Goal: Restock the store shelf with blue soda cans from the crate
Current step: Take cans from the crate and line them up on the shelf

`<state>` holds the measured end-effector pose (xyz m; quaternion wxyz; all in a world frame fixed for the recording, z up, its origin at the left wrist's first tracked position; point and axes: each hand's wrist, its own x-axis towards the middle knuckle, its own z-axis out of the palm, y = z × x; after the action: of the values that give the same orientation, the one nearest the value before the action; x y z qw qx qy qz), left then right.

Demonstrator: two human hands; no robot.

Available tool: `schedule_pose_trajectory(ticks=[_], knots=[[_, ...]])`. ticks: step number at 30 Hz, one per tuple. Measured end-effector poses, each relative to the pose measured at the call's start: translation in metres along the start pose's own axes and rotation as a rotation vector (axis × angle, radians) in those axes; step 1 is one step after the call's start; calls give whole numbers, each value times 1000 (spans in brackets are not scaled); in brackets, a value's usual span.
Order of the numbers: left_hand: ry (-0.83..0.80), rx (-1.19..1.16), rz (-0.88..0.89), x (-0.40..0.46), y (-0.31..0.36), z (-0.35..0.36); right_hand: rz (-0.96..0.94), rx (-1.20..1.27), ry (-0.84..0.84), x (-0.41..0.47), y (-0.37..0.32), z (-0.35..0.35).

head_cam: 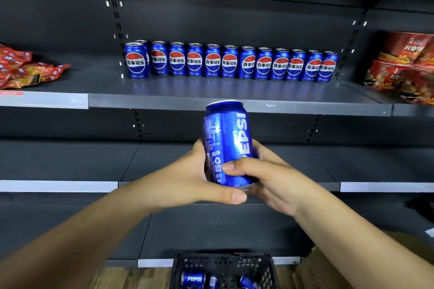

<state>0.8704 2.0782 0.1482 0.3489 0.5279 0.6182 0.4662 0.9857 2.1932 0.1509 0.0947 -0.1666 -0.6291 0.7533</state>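
Note:
An upright blue soda can point(231, 134) is held in front of the shelves by both hands. My left hand point(199, 178) wraps its lower left side, thumb under the base. My right hand point(265, 176) grips the lower right side, thumb across the front. Behind it, a row of several blue cans point(230, 62) stands at the back of the grey shelf point(234, 103), with one more can in front at the row's left end. The black crate point(223, 265) sits on the floor below and holds a few loose blue cans point(192, 279).
Red snack bags point(25, 68) lie on the shelf section to the left. Red instant-noodle packs point(404, 65) are stacked on the section to the right. Lower dark shelves point(70, 162) run beneath. A cardboard box point(328, 265) stands right of the crate.

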Motion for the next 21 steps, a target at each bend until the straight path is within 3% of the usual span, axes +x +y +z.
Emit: schedule_pose_trajectory(ticks=[4, 8, 13, 17, 21], knots=[[103, 146, -17, 1, 3, 4, 21, -31, 72, 2, -3, 11], [188, 43, -44, 4, -5, 7, -33, -9, 163, 3, 2, 17], [226, -72, 1, 2, -5, 6, -102, 101, 91, -1, 3, 10], [114, -245, 13, -1, 2, -1, -134, 206, 15, -6, 0, 0], [-31, -250, -26, -2, 11, 1, -118, 165, -61, -10, 3, -1]])
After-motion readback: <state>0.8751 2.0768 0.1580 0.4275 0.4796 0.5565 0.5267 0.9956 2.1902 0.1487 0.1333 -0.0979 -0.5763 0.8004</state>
